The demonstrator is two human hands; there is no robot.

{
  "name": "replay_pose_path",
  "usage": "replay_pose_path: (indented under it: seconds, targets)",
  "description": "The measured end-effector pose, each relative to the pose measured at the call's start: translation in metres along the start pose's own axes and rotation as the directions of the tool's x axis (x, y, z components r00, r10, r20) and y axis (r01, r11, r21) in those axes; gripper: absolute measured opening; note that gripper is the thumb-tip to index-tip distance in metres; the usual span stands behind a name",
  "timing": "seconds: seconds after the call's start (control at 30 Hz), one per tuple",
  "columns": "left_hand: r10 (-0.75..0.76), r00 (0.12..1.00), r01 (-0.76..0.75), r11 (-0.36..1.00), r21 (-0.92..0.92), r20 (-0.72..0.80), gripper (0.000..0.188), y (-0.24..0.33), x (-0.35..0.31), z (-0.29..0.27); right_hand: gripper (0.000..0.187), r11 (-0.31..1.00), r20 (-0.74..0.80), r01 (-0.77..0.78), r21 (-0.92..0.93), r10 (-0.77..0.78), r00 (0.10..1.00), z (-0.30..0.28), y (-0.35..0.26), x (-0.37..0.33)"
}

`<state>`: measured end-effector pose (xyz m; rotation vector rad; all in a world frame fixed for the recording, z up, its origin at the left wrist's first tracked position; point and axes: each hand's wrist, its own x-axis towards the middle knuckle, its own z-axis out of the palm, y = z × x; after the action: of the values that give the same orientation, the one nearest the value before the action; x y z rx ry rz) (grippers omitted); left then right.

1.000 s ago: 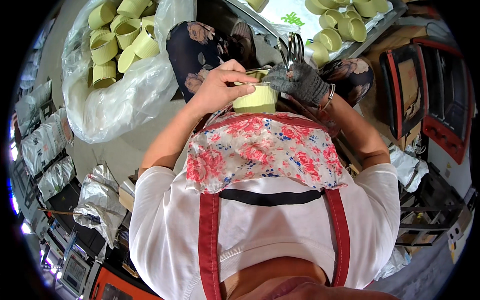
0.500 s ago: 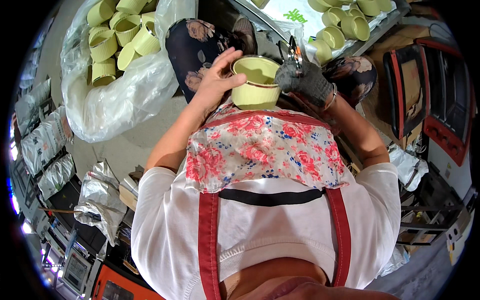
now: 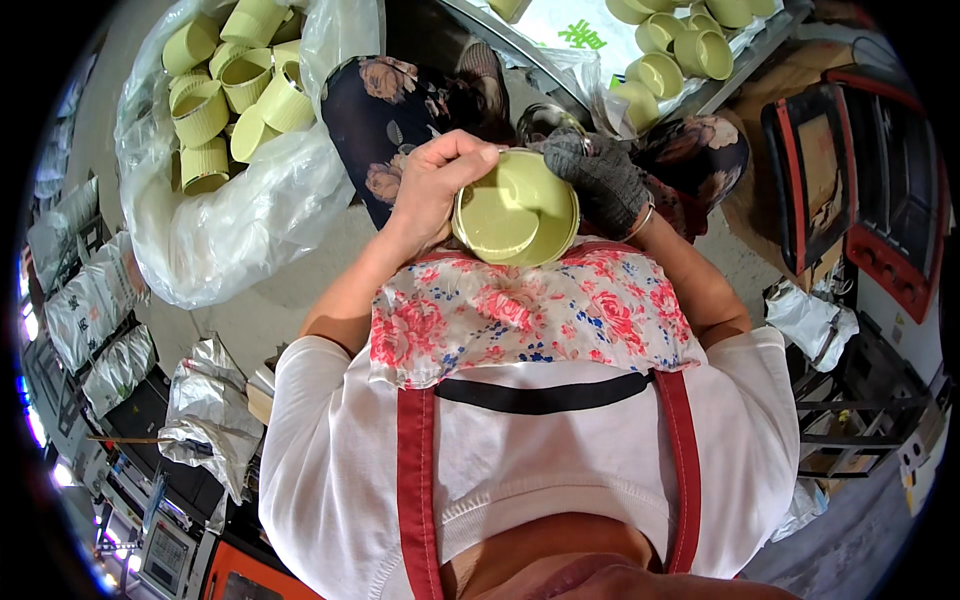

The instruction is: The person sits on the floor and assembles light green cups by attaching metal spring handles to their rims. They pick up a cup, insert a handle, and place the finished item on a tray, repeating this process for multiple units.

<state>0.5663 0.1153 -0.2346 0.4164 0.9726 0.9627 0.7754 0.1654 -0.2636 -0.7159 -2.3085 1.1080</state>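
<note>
A pale yellow-green ribbed pot [image 3: 515,210] is above my lap, tilted so that its round mouth faces up toward me. My bare left hand [image 3: 440,185] is closed on the pot's left side, its thumb at the far rim. On my right hand [image 3: 595,178] is a dark grey glove; its curled fingers press against the pot's upper right rim. Thin shiny metal rings [image 3: 545,118] stick out on the far side of the gloved fingers and seem gripped there. The glove hides part of the rings and some of the rim.
At the far left, a clear plastic bag [image 3: 225,255] holds several similar pots [image 3: 247,80]. More pots [image 3: 700,52] lie on a white-lined metal tray [image 3: 700,100] at the far right. A red-and-black machine [image 3: 815,180] stands to the right, and silvery bags [image 3: 205,410] lie left.
The pot has moved nearer and tipped its mouth toward me. My left hand has shifted to its far left rim. The metal rings have swung lower, away from upright.
</note>
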Motion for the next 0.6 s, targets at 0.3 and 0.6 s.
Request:
replay_pose_path:
  seconds: [0.3,0.6]
  targets:
    - [-0.066,0.996,0.068,0.997,-0.031,0.058,0.017,0.015,0.006,-0.008,0.025,-0.084,0.495,-0.521,0.849,0.467,0.733,0.004,-0.008,0.027]
    - [0.036,0.992,-0.047,0.995,-0.089,-0.123,0.004,0.039,0.015,-0.024,0.024,0.186,0.376,-0.538,0.822,0.532,0.759,-0.003,0.015,0.092]
